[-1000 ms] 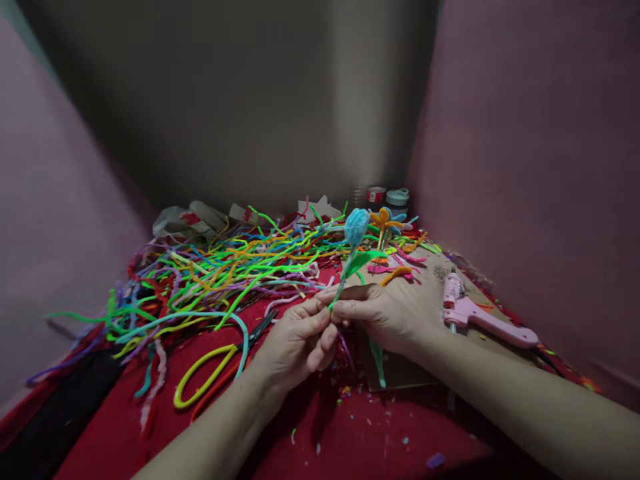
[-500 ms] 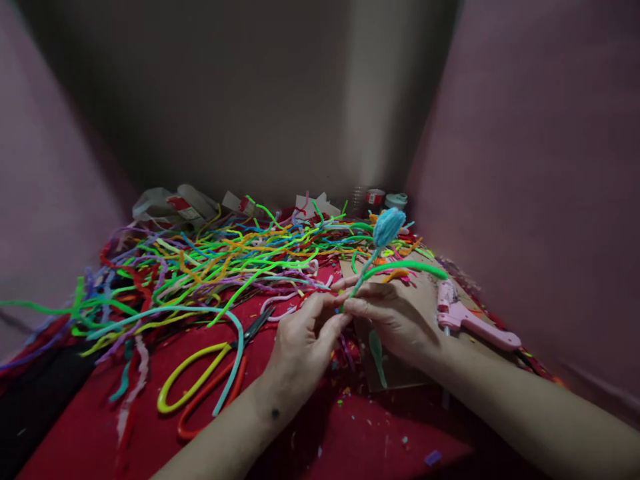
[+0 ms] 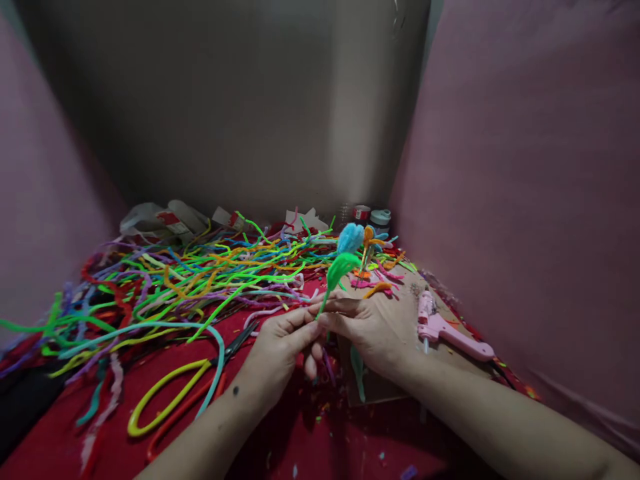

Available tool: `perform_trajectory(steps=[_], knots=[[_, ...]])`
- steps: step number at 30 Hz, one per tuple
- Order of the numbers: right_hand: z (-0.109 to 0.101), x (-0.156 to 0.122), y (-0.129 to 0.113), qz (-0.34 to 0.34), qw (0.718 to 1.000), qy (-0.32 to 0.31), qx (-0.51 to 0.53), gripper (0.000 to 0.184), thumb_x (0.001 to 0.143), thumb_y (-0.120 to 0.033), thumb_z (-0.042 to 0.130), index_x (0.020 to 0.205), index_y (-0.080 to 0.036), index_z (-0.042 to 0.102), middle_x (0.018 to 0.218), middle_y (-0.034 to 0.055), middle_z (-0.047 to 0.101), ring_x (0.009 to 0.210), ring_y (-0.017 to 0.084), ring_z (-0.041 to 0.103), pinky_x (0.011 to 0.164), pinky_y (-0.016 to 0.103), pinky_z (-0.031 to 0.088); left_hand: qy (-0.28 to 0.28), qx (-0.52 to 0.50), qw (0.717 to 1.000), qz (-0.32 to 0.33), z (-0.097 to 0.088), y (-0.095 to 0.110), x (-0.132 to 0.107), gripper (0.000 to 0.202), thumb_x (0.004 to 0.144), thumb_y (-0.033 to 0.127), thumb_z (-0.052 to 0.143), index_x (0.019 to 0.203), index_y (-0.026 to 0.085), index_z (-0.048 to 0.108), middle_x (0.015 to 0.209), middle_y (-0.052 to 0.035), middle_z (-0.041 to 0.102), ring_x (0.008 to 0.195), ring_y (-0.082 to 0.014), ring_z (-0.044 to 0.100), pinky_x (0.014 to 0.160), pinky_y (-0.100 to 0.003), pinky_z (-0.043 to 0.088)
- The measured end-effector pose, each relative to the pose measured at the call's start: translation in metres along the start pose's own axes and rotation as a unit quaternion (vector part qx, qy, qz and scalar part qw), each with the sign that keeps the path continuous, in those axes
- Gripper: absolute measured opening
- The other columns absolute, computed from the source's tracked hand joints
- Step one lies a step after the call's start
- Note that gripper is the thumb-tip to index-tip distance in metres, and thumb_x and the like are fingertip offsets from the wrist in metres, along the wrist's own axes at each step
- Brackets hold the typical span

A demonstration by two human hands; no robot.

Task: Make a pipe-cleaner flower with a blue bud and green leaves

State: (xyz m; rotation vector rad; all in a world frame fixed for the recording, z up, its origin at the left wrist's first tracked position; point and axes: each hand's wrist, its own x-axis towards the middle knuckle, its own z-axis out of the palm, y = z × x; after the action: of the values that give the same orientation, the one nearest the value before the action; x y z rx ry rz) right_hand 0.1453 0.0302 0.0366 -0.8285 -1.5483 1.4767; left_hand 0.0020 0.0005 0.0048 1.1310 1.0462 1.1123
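Note:
A pipe cleaner flower with a fluffy blue bloom (image 3: pixel 350 238) stands up between my hands. In front of the bloom, a bright green pipe cleaner leaf (image 3: pixel 341 268) curves to the right. My left hand (image 3: pixel 287 340) pinches the flower's stem low down, its other fingers curled beneath. From the other side my right hand (image 3: pixel 373 330) closes thumb and fingertips on the same stem, touching the left fingertips. The lower end of the stem is hidden by my fingers. Beside my left forearm lie scissors (image 3: pixel 173 397) with yellow and red handles.
Loose pipe cleaners (image 3: pixel 220 267) in many colours are heaped across the red cloth (image 3: pixel 305 443). A pink glue gun (image 3: pixel 453 333) rests on a cardboard sheet (image 3: pixel 400 313) at the right. An orange flower (image 3: pixel 368 243), a lidded jar (image 3: pixel 380 220) and plastic packaging (image 3: pixel 170 220) are at the back.
The flower has turned and come lower and left in view; its green leaf, stretched right before, now stands upright before the bloom. Both hands have moved left and keep hold of the stem.

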Motion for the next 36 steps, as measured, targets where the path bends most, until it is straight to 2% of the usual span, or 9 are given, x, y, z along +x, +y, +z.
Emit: perform_trajectory(steps=[3,7,10,14,18,20,25,32,36], knots=[[-0.002,-0.001,-0.002,0.011,1.000,0.007,-0.021,0.022,0.066,-0.034,0.073,0.055,-0.018,0.061,0.063,-0.0007,0.050,0.064,0.013,0.046,0.064,0.028,0.040,-0.031,0.045,0.998,-0.012,-0.007,0.006,0.003,0.020,0.078,0.033,0.060,0.074,0.014,0.062,0.054,0.0009,0.060,0.037,-0.0079,0.051,0.042,-0.018,0.038],[-0.003,-0.001,0.004,-0.028,0.998,0.028,-0.047,0.022,0.068,-0.033,0.072,0.058,-0.018,0.060,0.069,-0.0013,0.047,0.068,0.012,0.045,0.067,0.026,0.039,0.075,0.151,0.983,0.069,-0.015,0.021,0.002,0.018,0.069,0.028,0.069,0.081,0.016,0.063,0.069,0.0000,0.062,0.059,-0.0122,0.058,0.055,-0.022,0.045],[-0.001,-0.001,0.011,-0.053,0.997,-0.005,-0.048,0.020,0.072,-0.034,0.068,0.061,-0.018,0.063,0.074,-0.0003,0.048,0.077,0.014,0.047,0.077,0.028,0.039,0.124,0.163,0.964,0.168,-0.015,0.038,-0.003,0.026,0.067,0.026,0.072,0.091,0.020,0.062,0.080,-0.0004,0.062,0.073,-0.0142,0.058,0.064,-0.023,0.045],[0.001,-0.001,0.022,-0.068,0.997,-0.021,-0.035,0.012,0.075,-0.029,0.064,0.072,-0.020,0.071,0.084,0.0019,0.053,0.084,0.015,0.050,0.084,0.032,0.039,0.109,0.248,0.923,0.272,-0.004,0.055,-0.005,0.024,0.069,0.021,0.070,0.093,0.023,0.066,0.077,0.0005,0.054,0.070,-0.0130,0.051,0.063,-0.023,0.041],[0.000,0.001,0.029,-0.068,0.997,-0.026,-0.021,0.010,0.074,-0.027,0.064,0.074,-0.021,0.073,0.087,0.0025,0.055,0.086,0.016,0.052,0.085,0.034,0.040,0.080,0.325,0.889,0.312,0.007,0.059,0.003,0.018,0.069,0.013,0.067,0.083,0.024,0.072,0.065,0.0013,0.049,0.062,-0.0120,0.045,0.057,-0.023,0.037],[-0.001,0.002,0.029,-0.067,0.997,-0.024,0.000,0.010,0.072,-0.029,0.067,0.072,-0.021,0.073,0.087,0.0023,0.056,0.087,0.016,0.052,0.087,0.035,0.040,0.079,0.303,0.896,0.314,0.009,0.057,0.007,0.017,0.068,0.011,0.066,0.074,0.025,0.074,0.064,0.0007,0.050,0.063,-0.0122,0.046,0.057,-0.023,0.037],[0.001,0.001,0.022,-0.018,0.996,-0.048,0.068,0.013,0.064,-0.033,0.074,0.066,-0.020,0.073,0.084,0.0020,0.055,0.088,0.016,0.051,0.092,0.033,0.037,0.096,0.118,0.947,0.282,0.004,0.049,0.012,0.009,0.064,0.017,0.072,0.069,0.024,0.076,0.074,-0.0008,0.051,0.072,-0.0135,0.050,0.059,-0.022,0.042],[0.006,-0.001,0.026,0.036,0.977,-0.090,0.192,0.019,0.058,-0.034,0.078,0.054,-0.018,0.068,0.073,0.0012,0.058,0.075,0.014,0.048,0.075,0.029,0.036,0.082,0.155,0.926,0.333,-0.003,0.048,0.008,0.020,0.057,0.016,0.079,0.075,0.025,0.077,0.080,-0.0017,0.055,0.073,-0.0128,0.052,0.059,-0.021,0.044],[0.005,0.000,0.029,0.079,0.972,-0.101,0.198,0.019,0.056,-0.032,0.078,0.064,-0.017,0.072,0.078,0.0023,0.061,0.067,0.011,0.045,0.058,0.025,0.029,0.067,0.134,0.932,0.331,-0.009,0.045,0.012,0.016,0.064,0.017,0.075,0.076,0.027,0.076,0.082,-0.0014,0.054,0.076,-0.0133,0.052,0.060,-0.021,0.043]])
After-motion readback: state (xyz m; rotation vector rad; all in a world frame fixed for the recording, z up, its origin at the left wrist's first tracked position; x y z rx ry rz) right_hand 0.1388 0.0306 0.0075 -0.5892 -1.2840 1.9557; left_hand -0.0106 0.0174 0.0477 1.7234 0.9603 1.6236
